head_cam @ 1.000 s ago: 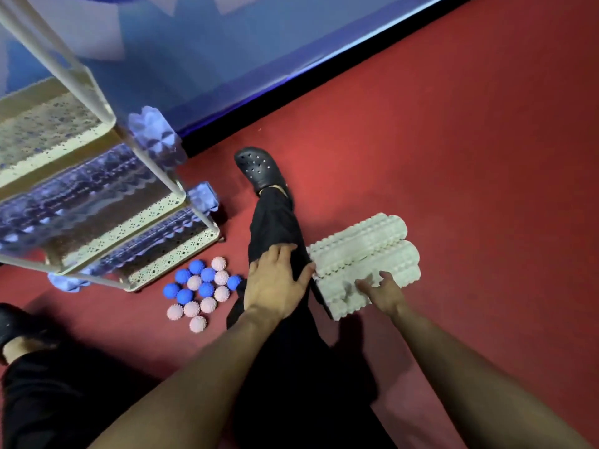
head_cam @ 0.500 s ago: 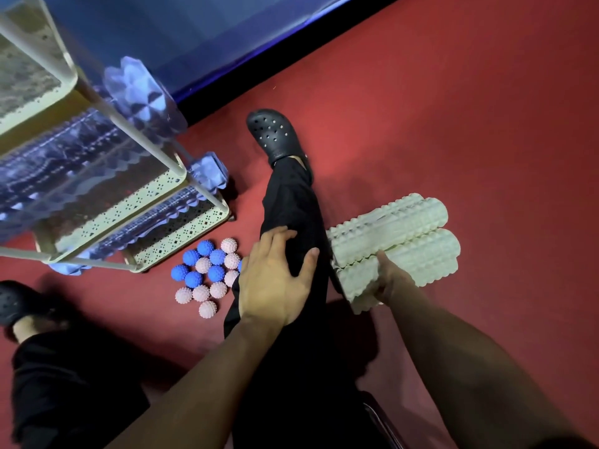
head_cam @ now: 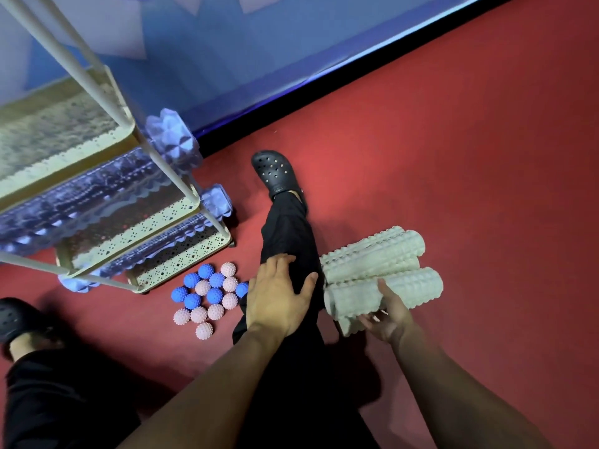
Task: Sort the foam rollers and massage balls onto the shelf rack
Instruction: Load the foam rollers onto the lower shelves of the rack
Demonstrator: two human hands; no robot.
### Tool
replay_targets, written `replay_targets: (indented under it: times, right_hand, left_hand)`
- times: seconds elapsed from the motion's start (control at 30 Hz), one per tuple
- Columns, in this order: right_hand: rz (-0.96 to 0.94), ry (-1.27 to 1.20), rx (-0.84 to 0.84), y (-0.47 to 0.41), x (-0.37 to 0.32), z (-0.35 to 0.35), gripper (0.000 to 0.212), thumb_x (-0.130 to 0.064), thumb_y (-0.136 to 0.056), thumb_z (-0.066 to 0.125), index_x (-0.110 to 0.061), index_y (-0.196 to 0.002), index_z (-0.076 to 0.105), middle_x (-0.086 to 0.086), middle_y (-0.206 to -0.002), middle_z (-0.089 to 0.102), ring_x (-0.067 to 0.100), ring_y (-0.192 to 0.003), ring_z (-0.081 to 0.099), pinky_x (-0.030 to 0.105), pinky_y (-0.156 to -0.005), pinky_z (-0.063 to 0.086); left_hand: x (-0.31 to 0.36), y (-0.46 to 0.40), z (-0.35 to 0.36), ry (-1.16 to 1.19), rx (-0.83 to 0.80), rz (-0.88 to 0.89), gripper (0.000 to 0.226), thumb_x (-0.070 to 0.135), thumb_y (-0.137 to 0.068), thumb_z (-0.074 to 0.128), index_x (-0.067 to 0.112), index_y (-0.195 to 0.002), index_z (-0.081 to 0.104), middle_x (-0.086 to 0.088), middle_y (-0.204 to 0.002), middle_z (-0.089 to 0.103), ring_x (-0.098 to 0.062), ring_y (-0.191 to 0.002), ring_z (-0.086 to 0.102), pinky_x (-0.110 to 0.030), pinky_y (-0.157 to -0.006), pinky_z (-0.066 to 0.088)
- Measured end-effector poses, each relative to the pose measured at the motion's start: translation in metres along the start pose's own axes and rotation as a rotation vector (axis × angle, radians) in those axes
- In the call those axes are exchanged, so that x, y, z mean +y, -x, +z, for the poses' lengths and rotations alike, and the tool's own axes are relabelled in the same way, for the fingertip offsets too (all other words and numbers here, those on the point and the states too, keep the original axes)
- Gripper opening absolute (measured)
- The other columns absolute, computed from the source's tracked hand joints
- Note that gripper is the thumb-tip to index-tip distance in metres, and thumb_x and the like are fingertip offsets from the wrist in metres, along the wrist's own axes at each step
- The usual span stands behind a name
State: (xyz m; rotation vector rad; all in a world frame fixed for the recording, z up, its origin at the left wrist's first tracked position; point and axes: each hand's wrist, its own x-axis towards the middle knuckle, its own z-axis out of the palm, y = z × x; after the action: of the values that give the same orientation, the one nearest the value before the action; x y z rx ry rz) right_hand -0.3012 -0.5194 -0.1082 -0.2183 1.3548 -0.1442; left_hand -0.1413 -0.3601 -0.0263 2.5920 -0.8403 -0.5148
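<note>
- A person sat on a red floor (head_cam: 453, 157) beside a cream shelf rack (head_cam: 181, 251), one leg in black trousers (head_cam: 288, 234) stretched forward and ending in a black clog (head_cam: 275, 171).
- The right hand (head_cam: 387, 314) gripped the near end of a white foam roller (head_cam: 389, 291) — thumb over the top, fingers curled beneath it — with that end raised off the floor.
- More white rollers (head_cam: 372, 254) lay stacked just behind the held one, touching it, to the right of the outstretched leg; how many were in the pile could not be told.
- The left hand (head_cam: 278, 296) rested flat on the trouser leg near the knee, fingers straight and slightly spread, the thumb pointing toward the white rollers and holding nothing.
- A cluster of spiky massage balls (head_cam: 210, 294), some blue and some pink, sat on the floor between the rack's bottom corner and the leg, the balls touching one another.
- Purple foam rollers (head_cam: 175, 144) lay along the rack's lower shelves, their knobbed ends jutting past the posts — one higher up, another (head_cam: 217, 202) on the shelf below.
- A purple end (head_cam: 76, 281) showed at the rack's near-left corner, low by the floor.
- A second black clog (head_cam: 16, 319) sat at the left edge of the frame.
- A blue wall (head_cam: 259, 59) with a dark strip at its base ran behind the rack.
</note>
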Motion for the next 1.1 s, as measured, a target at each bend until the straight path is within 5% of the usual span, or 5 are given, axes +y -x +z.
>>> replay_targets:
  times: [0.43,0.57,0.8,0.97,1.1]
  right_hand:
    - [-0.310,0.015,-0.580,0.153,0.032,0.106,0.047,-0.042,-0.097,0.059,-0.011,-0.132,0.061,0.010,-0.127,0.070,0.026,-0.123,0.063,0.042,-0.114,0.041]
    - [-0.390,0.197,-0.695,0.188,0.067,0.164,0.049,-0.045,-0.094,0.062,-0.018,-0.134,0.061,0.004,-0.131,0.068,0.023,-0.122,0.063,0.043,-0.112,0.043]
    - [-0.578,0.710,-0.693,0.245,0.131,0.225,0.039,-0.058,-0.091,0.060,-0.025,-0.113,0.066,-0.004,-0.111,0.072,0.021,-0.104,0.070,0.040,-0.101,0.053]
    - [-1.239,1.251,-0.439,0.266,0.132,0.256,0.063,-0.078,-0.076,0.060,-0.017,-0.078,0.071,-0.009,-0.066,0.069,0.016,-0.070,0.069,0.039,-0.078,0.056]
    - [-1.817,1.392,-0.438,0.292,0.115,0.295,0.055,-0.068,-0.070,0.075,-0.029,-0.106,0.063,-0.013,-0.106,0.057,0.010,-0.103,0.049,0.031,-0.092,0.042]
  left_hand:
    - [0.009,0.024,-0.093,0.947,0.156,-0.308,0.091,0.092,-0.067,0.058,0.028,-0.132,0.056,0.006,-0.133,0.059,-0.014,-0.122,0.059,-0.040,-0.112,0.044]
    - [-0.010,0.038,-0.156,1.152,0.336,-0.319,0.059,0.074,-0.079,0.068,0.020,-0.106,0.065,-0.003,-0.103,0.075,-0.024,-0.099,0.073,-0.046,-0.092,0.056]
    - [-0.085,0.082,-0.234,1.178,0.663,-0.382,0.036,0.052,-0.086,0.070,0.017,-0.093,0.067,0.001,-0.092,0.072,-0.021,-0.091,0.067,-0.046,-0.093,0.052]
    - [-0.135,0.114,-0.285,1.096,0.853,-0.415,0.041,0.060,-0.071,0.061,0.021,-0.082,0.069,-0.003,-0.083,0.072,-0.029,-0.088,0.067,-0.051,-0.089,0.054]
    - [-0.164,0.127,-0.315,1.054,0.880,-0.355,0.029,0.051,-0.080,0.067,0.023,-0.087,0.070,0.001,-0.086,0.073,-0.025,-0.091,0.069,-0.050,-0.088,0.054]
